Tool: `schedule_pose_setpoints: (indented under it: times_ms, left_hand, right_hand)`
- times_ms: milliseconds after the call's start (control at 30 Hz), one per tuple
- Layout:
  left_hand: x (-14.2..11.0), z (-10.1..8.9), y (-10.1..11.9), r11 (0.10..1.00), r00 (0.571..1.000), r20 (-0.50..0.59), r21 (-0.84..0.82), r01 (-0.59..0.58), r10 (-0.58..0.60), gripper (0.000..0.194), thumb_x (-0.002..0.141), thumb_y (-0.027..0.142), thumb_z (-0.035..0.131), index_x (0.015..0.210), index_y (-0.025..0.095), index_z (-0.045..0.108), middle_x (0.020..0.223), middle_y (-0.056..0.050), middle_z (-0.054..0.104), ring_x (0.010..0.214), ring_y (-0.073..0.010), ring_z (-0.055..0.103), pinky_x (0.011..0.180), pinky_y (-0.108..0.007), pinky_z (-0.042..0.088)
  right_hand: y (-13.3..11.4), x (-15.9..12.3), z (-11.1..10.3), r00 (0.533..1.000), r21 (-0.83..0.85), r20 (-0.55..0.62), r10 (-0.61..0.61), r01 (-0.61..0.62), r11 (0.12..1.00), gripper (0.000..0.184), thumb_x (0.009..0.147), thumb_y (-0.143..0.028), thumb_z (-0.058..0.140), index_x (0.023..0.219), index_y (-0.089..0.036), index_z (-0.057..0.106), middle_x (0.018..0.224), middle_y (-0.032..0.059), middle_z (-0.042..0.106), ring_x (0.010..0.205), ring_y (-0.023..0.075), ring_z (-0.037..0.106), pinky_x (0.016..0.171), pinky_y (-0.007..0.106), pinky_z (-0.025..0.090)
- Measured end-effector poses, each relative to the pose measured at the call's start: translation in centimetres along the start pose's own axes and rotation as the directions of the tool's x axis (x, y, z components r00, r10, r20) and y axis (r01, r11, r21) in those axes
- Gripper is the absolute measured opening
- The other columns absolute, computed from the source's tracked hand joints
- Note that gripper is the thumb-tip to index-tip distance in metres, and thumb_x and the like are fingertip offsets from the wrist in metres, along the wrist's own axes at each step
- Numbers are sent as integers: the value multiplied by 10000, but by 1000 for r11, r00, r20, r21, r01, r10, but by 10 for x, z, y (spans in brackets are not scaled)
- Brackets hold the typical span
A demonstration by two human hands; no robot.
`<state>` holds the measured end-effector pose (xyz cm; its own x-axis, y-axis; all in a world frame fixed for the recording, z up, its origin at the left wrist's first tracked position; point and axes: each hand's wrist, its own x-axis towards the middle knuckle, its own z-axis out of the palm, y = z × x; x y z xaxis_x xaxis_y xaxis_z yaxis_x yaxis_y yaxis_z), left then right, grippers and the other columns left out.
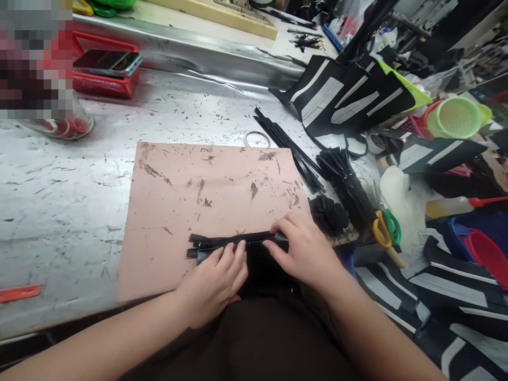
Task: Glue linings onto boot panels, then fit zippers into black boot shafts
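A black zipper strip lies across the near edge of a pink work mat, joined to a black fabric piece that hangs toward me. My left hand presses its fingertips on the strip near the middle, fingers together. My right hand pinches the strip's right end between thumb and fingers.
Bundles of black strips and black clips lie right of the mat, with yellow-green scissors. Black-and-white fabric pieces pile at the right. A red tray with a phone and a rubber band sit farther back.
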<state>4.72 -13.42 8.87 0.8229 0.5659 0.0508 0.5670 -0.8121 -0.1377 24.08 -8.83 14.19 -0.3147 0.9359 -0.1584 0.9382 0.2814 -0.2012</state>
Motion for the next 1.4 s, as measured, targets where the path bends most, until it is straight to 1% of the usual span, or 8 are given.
schedule_pose_setpoints:
  times_ms: [100,300,467,567,700,1067,1233,1400]
  left_hand:
    - [1,1,0,1000,1000,0,-10,-9,9,502,805,488,468,1143,125,550,1288,-160,478,1054,-280,517,841,-360,406]
    - [3,3,0,1000,1000,10,-7,10,-10,531,770,519,511,1112,116,567,1276,-169,487,1026,-281,517,807,-347,426]
    - [5,3,0,1000,1000,13,-22,5,-4,510,777,506,510,1104,118,563,1273,-177,485,1013,-281,516,796,-356,423]
    - [8,2,1,1000,1000,20,-23,8,-7,505,775,496,520,1093,106,561,1255,-197,493,1024,-291,512,794,-371,420]
    - [10,2,1,999,1000,-4,-45,6,-6,547,755,518,536,1083,81,561,1216,-210,521,1091,-299,487,873,-371,396]
    - [22,-3,5,999,998,54,-54,-5,8,548,767,477,548,1156,91,534,1234,-197,512,1115,-308,480,887,-386,416]
    - [39,-6,9,999,989,140,-16,-40,42,638,766,512,530,1286,158,423,1353,-150,403,982,-292,544,695,-374,474]
    - [50,-2,8,993,993,37,-35,-112,113,609,746,517,555,1173,84,534,1240,-197,511,1116,-301,483,872,-379,410]
  right_hand:
    - [3,-2,5,997,-71,-66,-36,31,997,154,755,-339,577,783,-189,592,953,70,541,935,232,479,824,366,337]
    - [15,-5,-15,994,-261,9,-112,110,959,175,715,-356,633,715,-182,620,921,99,547,921,276,461,811,429,315]
    - [17,-15,-28,971,137,129,-203,186,973,141,740,-257,604,872,-208,613,1031,68,574,944,214,523,818,350,397]
    - [16,-14,-9,987,409,157,-27,-40,911,233,745,-314,589,945,-194,582,904,46,631,792,174,584,678,280,462]
    - [21,-8,24,967,505,32,252,-234,831,169,756,-294,547,851,-168,606,789,46,649,722,178,590,658,294,463]
    - [20,-9,33,964,404,-111,244,-180,897,168,750,-284,540,619,-183,509,629,9,525,615,157,507,574,272,413]
    - [21,-8,38,960,341,-157,234,-169,925,208,753,-294,532,586,-197,454,693,11,503,645,146,499,592,267,412]
    - [31,-6,34,954,452,-167,249,-150,879,253,762,-271,509,557,-209,375,633,-22,427,559,112,441,537,235,379]
